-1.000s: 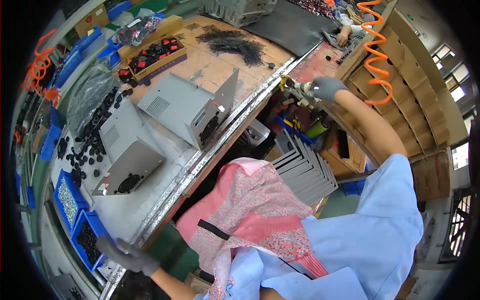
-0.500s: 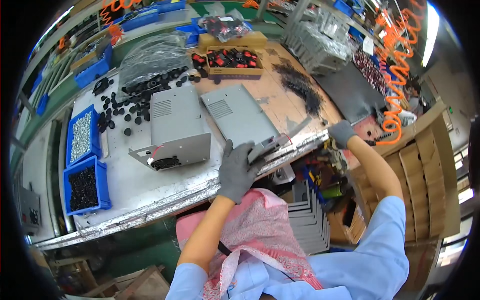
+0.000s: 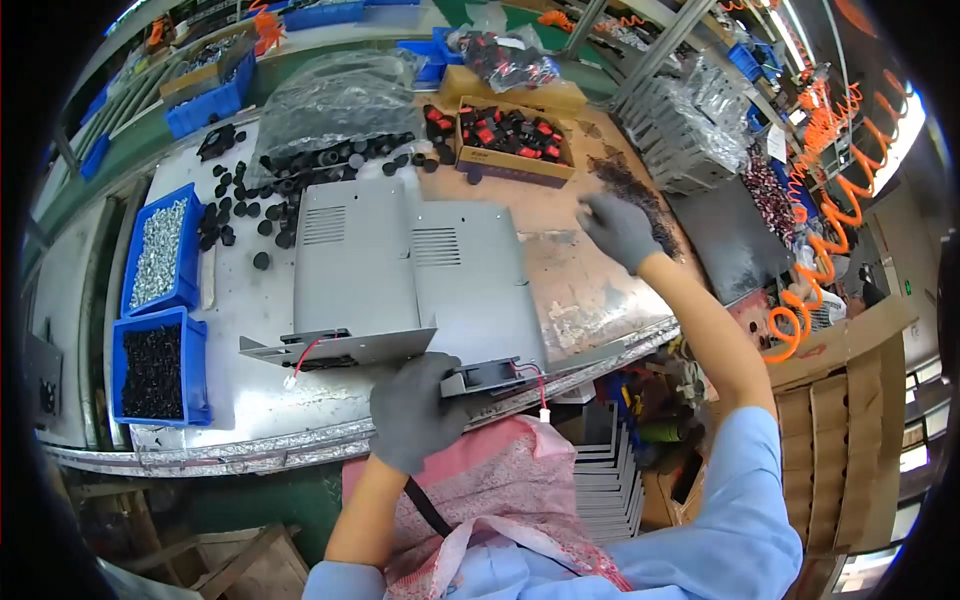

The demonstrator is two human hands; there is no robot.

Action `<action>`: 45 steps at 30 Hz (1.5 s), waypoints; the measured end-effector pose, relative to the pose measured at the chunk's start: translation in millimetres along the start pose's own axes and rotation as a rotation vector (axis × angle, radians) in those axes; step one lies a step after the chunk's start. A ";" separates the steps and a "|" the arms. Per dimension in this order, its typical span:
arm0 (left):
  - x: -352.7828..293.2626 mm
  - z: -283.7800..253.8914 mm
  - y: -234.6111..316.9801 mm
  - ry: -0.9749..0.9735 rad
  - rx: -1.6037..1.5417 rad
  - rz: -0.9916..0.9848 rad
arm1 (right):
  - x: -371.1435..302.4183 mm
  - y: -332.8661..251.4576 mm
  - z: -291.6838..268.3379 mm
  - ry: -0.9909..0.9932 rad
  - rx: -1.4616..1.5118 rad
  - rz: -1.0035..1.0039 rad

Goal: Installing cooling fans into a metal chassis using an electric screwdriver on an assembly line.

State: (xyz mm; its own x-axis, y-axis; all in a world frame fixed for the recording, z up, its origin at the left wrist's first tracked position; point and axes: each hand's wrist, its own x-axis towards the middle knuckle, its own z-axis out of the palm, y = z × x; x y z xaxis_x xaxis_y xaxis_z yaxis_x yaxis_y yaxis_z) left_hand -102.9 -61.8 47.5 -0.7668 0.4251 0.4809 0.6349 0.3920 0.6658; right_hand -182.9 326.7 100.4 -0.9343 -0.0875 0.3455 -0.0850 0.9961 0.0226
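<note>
My left hand [image 3: 418, 412], in a dark grey glove, grips the left end of the upright flange of a grey metal panel [image 3: 470, 275] at the table's front edge. That panel has vent slots, a small black fan [image 3: 492, 372] and a red wire with a white plug [image 3: 544, 414]. My gloved right hand [image 3: 622, 232] is above the table to the right, fingers apart and slightly bent, beside a pile of small dark pieces [image 3: 640, 195]. Nothing shows in it. A second grey panel [image 3: 352, 250] with a similar flange lies to the left, touching or overlapping the first.
Blue bins of silvery parts [image 3: 160, 255] and black screws [image 3: 152, 370] stand at the left. Black caps [image 3: 262, 228] lie scattered behind the panels. A carton of red-and-black switches [image 3: 515, 140] sits at the back. Orange coiled hoses [image 3: 800, 300] hang at the right.
The panel in my left hand has swung round and now lies alongside the other panel. My right hand has moved from the front edge inward over the table, toward the dark pile.
</note>
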 end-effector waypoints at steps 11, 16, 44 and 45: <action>-1.9 1.3 -7.1 -0.018 0.031 0.084 | 198.2 -78.3 78.4 -0.160 0.015 0.274; -1.8 -0.6 -6.8 -0.009 0.072 0.112 | 203.9 -54.5 94.9 -0.202 0.248 0.131; -1.1 3.1 0.6 -0.025 0.001 0.019 | 184.8 -65.2 64.6 -0.383 -0.097 -0.006; -2.4 2.7 -0.4 -0.022 0.012 0.018 | 184.6 -65.4 67.3 -0.364 -0.041 -0.018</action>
State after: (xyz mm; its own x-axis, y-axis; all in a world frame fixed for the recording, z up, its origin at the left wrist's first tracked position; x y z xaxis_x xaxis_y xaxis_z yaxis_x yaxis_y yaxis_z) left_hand -101.1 -60.8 44.5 -0.7532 0.4500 0.4798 0.6497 0.3943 0.6500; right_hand -373.1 244.8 99.6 -0.9954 -0.0949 -0.0113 -0.0955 0.9932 0.0663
